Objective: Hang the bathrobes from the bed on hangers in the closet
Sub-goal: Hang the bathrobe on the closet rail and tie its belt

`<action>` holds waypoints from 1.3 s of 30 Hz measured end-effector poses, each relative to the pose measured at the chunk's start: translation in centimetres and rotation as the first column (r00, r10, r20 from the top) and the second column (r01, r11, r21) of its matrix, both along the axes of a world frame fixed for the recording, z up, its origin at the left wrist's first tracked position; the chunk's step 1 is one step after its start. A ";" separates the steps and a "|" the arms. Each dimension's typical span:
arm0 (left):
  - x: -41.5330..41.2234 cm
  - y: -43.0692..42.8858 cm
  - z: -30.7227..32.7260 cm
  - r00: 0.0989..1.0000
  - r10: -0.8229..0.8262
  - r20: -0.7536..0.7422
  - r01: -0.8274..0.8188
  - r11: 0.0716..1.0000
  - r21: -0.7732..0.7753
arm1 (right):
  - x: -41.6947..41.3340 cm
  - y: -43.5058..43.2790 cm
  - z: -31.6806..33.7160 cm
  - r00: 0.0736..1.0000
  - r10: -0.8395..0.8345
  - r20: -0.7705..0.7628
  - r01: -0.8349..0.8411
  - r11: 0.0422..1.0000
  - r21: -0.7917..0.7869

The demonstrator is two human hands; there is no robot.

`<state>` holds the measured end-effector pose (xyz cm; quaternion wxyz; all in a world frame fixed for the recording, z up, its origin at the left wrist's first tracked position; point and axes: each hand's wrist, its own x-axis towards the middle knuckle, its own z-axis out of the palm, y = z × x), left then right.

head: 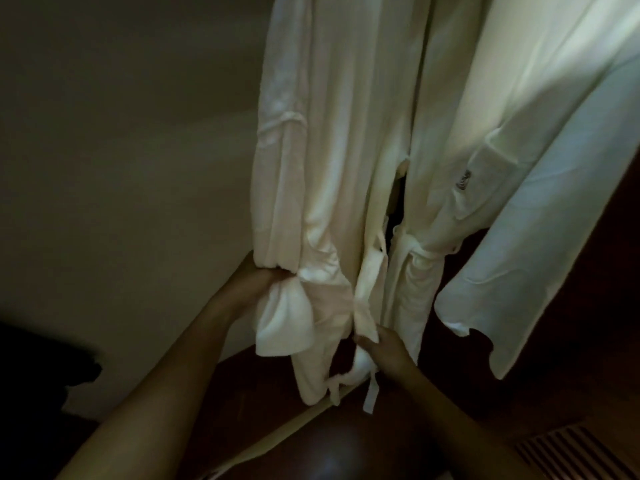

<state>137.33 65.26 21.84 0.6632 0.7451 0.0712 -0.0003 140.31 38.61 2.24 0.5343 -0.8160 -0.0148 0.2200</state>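
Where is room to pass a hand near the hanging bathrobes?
Free: beside the wall, left of the left bathrobe. Narrow: the slit between it and the right bathrobe. Crowded: below, where left hand grips cloth, right hand holds belt.

Bare left hand (257, 280), bare right hand (385, 353)

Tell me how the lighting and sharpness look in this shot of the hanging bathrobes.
Head view: dim overall; light from the upper right makes the right bathrobe brightest, the left bathrobe duller; left hand and right hand sit in shadow; floor nearly black; everything slightly soft, with wide-angle slant in the hanging robes.
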 end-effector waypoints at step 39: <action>19.3 2.7 14.1 0.960 -0.104 0.259 0.039 0.969 0.244 | -3.5 -14.7 24.8 0.749 -0.437 0.498 0.572 0.806 -0.152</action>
